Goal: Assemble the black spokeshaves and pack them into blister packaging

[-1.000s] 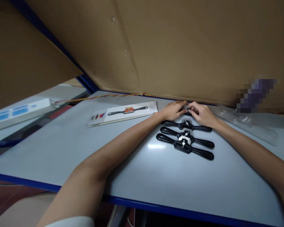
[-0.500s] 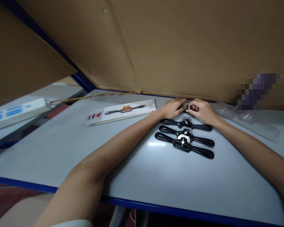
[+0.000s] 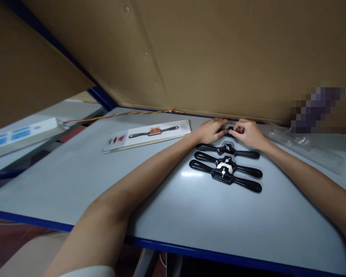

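Note:
At the back of the table, my left hand is closed over one end of a black spokeshave, mostly covered by my hands. With thumb and fingers pinched, my right hand grips the small screw at the middle of that tool. Just in front lie three more black spokeshaves in a row: the rear one, the middle one and the front one. Each has two handles and a silver screw at its centre. Pale metal shows between the middle and front ones.
Left of my hands lies a printed package picturing a spokeshave. Clear plastic packaging rests at the right. A cardboard wall rises behind the table. A white power strip with a twisted cable is at the far left.
My right fingers have shifted slightly and now pinch more closely at the middle of the rearmost spokeshave. My left hand and the other spokeshaves stay in place.

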`<state>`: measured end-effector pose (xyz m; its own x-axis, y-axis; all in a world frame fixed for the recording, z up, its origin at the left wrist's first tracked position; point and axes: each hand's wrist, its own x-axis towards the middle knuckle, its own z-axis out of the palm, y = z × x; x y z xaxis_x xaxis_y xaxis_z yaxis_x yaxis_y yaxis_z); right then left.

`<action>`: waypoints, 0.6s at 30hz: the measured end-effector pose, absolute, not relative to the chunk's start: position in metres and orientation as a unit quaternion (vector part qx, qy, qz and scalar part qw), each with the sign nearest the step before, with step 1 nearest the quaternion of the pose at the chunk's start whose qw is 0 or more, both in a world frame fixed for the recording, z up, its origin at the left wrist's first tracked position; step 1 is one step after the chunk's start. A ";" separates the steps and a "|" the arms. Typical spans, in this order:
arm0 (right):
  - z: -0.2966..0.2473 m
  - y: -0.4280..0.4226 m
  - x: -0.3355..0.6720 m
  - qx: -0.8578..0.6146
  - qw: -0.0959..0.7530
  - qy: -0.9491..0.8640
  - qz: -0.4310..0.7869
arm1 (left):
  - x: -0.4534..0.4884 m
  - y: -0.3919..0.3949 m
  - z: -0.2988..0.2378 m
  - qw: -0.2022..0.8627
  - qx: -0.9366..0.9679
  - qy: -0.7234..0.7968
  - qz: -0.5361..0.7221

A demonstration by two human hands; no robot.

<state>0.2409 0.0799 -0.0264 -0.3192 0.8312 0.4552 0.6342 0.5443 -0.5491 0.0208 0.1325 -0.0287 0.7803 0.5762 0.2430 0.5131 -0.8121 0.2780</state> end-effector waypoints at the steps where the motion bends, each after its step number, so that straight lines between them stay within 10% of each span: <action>1: -0.026 0.079 0.241 -0.452 0.356 -0.807 0.133 | 0.021 0.133 -0.029 0.099 0.939 0.288 0.162; 18: -0.024 0.077 0.241 -0.438 0.355 -0.811 0.158 | 0.020 0.132 -0.025 0.101 0.940 0.283 0.164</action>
<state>0.2409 0.0767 -0.0237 -0.3637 0.8225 0.4374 0.5986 0.5661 -0.5668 0.0204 0.1318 -0.0255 0.7859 0.5646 0.2521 0.4983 -0.8198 0.2822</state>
